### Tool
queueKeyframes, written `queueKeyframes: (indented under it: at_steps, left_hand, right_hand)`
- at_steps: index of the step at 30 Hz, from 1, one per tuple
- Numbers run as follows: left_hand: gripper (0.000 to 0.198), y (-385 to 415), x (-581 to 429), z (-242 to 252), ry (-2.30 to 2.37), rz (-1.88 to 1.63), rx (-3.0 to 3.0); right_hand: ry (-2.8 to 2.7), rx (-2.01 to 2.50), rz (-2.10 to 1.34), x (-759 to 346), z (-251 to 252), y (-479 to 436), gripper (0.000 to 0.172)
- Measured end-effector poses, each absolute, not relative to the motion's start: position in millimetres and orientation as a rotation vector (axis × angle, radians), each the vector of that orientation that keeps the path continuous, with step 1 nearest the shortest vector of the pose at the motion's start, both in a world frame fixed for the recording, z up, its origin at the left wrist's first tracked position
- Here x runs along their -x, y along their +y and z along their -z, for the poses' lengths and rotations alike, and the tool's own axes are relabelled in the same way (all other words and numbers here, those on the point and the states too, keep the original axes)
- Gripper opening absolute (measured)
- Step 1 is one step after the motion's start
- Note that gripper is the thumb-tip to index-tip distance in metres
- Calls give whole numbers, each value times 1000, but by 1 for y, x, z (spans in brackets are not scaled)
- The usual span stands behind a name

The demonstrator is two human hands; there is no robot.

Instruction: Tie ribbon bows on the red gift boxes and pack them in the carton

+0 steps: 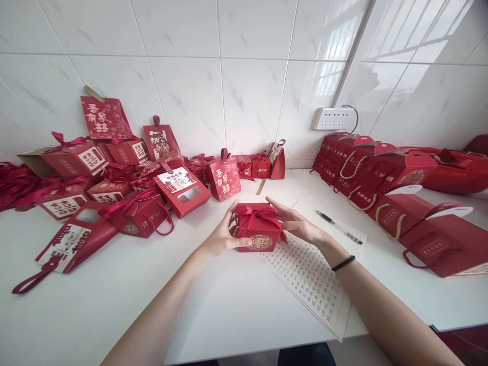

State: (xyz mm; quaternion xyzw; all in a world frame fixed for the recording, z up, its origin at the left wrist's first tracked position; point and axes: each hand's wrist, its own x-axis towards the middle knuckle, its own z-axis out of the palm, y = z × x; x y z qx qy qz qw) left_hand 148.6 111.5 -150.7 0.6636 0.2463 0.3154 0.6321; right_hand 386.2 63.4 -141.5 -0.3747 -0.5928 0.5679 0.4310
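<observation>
A small red gift box (pixel 263 243) with a red ribbon bow (pixel 259 215) on top stands on the white table in front of me. My left hand (pixel 224 235) grips its left side, the thumb across the front face and the fingers behind the edge. On the other side, my right hand (pixel 299 224) has its fingers stretched out against the box's right side, close to the ribbon end. Under my right hand and forearm lies a sheet of handwritten paper (pixel 310 279), partly beneath the box.
Many red gift boxes (pixel 64 206) are piled at the left. Rows of red handled boxes (pixel 392 213) line the right. A black pen (pixel 339 226) lies on paper at the right. A power strip (pixel 333 119) is on the tiled wall (pixel 183 91).
</observation>
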Motion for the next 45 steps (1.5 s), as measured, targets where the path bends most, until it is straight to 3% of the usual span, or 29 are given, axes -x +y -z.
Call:
queueKeyframes:
  at_steps: [4, 10, 14, 21, 25, 35, 39, 45]
  left_hand:
    - [121, 112, -148, 150, 572, -713, -1547]
    - [129, 112, -146, 151, 541, -675, -1541]
    - [134, 115, -143, 153, 475, -624, -1532]
    - [98, 117, -146, 151, 485, -696, -1458]
    - [88, 112, -146, 142, 569, -698, -1561]
    - [96, 104, -146, 143, 693, -721, -1677]
    - [81, 108, -141, 121, 741, -927, -1620]
    - [60, 110, -91, 27, 852, -1087, -1353]
  right_hand:
    - [-1396, 860, -1430, -383, 146, 64, 71]
    - [-1555, 984, -1349, -375, 138, 56, 100]
    - [-1570, 967, -1349, -377, 136, 57, 101]
    - [-1640, 920, -1339, -380, 139, 60, 88]
    - [-1637, 878, -1364, -382, 140, 62, 86]
    - [-1593, 832, -1420, -382, 139, 60, 88]
    - [-1330, 817, -1361, -381, 140, 64, 76]
    - [-1132, 1241, -959, -382, 143, 66, 50]
